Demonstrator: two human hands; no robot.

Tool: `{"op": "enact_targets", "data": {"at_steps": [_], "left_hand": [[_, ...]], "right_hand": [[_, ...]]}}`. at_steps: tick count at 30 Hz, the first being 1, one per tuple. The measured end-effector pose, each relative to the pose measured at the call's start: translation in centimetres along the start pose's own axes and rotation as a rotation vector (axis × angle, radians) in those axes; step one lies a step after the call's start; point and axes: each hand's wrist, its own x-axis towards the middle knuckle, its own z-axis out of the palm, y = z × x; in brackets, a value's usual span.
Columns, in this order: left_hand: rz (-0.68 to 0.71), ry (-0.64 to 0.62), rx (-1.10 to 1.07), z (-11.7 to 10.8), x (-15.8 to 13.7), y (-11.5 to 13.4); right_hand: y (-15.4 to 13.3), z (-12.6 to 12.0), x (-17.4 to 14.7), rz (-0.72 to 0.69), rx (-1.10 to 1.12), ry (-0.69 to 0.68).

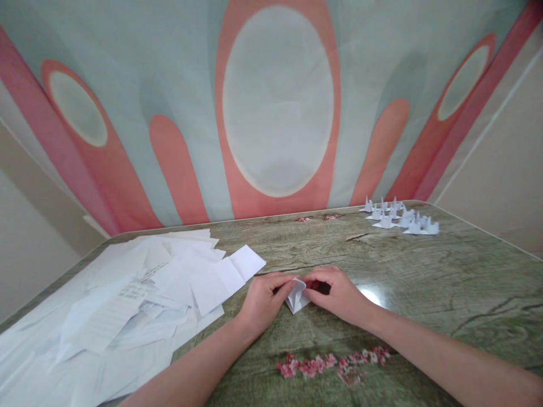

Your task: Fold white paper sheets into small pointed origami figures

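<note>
Between my hands, just above the table, is a small folded piece of white paper [298,299] with a pointed lower corner and an open, curved fold at its top. My left hand [266,297] pinches its left upper edge between thumb and fingers. On the other side, my right hand [333,291] pinches the right upper edge. Some fingertips are hidden behind the paper and the other fingers.
A heap of loose white paper sheets [127,305] covers the table's left side, with small cut sheets [229,277] at its right edge. Several folded paper cranes [386,220] stand at the far right. Pink blossoms [314,364] mark the wooden-patterned tabletop [424,288]. A patterned curtain [190,68] hangs behind.
</note>
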Motion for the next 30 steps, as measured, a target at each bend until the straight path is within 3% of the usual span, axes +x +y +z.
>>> {"op": "enact_targets", "data": {"at_steps": [10, 20, 30], "left_hand": [[0.055, 0.012, 0.101, 0.15, -0.14, 0.34], [0.055, 0.018, 0.175, 0.16, -0.23, 0.37], [0.048, 0.020, 0.201, 0.16, -0.31, 0.28]], "right_hand": [[-0.12, -0.04, -0.39, -0.042, -0.047, -0.006], [0.24, -0.31, -0.17, 0.025, 0.205, -0.006], [0.64, -0.41, -0.34, 0.003, 0.290, -0.043]]}}
